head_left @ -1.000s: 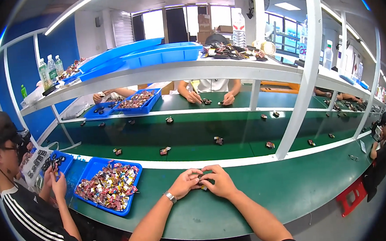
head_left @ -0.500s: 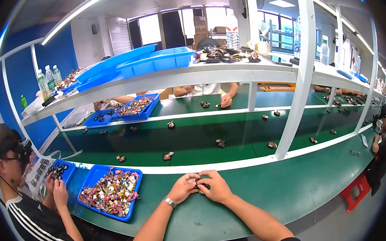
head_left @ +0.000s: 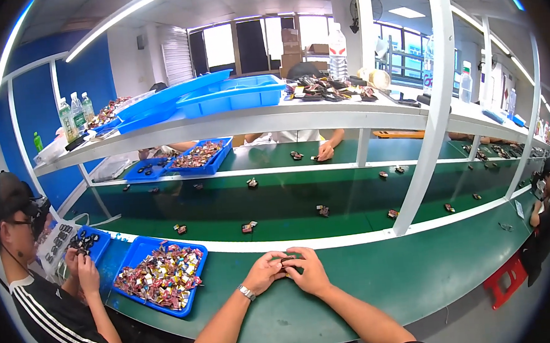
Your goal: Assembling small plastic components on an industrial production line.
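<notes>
In front of me, above the near green worktop [head_left: 360, 293], my left hand [head_left: 263, 275] and my right hand [head_left: 309, 273] meet. Between their curled fingertips they both pinch a small dark part [head_left: 286, 264]. The fingers cover much of it, so its exact kind does not show. A wristwatch with a metal band [head_left: 246, 292] is on my left wrist. To the left of my hands stands a blue tray [head_left: 200, 266] heaped with small wired components [head_left: 158, 275] in red, white and yellow.
Beyond a white rail [head_left: 324, 241], small parts [head_left: 249, 227] lie spaced along a green belt [head_left: 283, 199]. A white post [head_left: 420, 136] and a loaded shelf [head_left: 252, 125] rise ahead. A co-worker [head_left: 54, 301] handles parts at left; others sit opposite and far right. A red stool [head_left: 506, 279] stands at right.
My view has shifted slightly, so the scene sits a little lower and further right. My fingers have changed position around the small dark part, which stays in both hands.
</notes>
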A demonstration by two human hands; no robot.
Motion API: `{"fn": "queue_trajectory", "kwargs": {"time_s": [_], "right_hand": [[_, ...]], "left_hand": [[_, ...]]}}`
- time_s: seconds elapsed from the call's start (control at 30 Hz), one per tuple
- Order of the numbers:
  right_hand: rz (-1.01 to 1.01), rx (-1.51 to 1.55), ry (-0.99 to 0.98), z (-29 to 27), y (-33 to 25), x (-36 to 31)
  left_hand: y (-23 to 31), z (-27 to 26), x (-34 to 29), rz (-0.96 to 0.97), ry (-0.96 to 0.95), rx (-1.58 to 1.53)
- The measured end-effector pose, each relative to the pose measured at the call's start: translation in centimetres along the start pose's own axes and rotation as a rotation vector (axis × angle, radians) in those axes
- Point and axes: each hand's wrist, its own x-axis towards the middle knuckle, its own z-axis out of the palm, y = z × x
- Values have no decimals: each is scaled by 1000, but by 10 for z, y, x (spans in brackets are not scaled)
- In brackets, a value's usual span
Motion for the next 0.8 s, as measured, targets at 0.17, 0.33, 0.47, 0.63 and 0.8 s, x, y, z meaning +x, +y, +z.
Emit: {"fn": "queue_trajectory", "kwargs": {"time_s": [0.17,0.33,0.47,0.63,0.8], "right_hand": [[31,1,-24,2,3,-2],[37,-14,-47,4,0,1],[66,25,-141,0,14,8],[80,44,-88,2,9,13],[75,86,-31,7,7,11]], "left_hand": [[-2,0,0,27,26,-3],[-5,-5,7,58,56,14],[-6,-2,8,40,152,97],[2,9,2,22,200,212],[-1,8,4,50,198,116]]}}
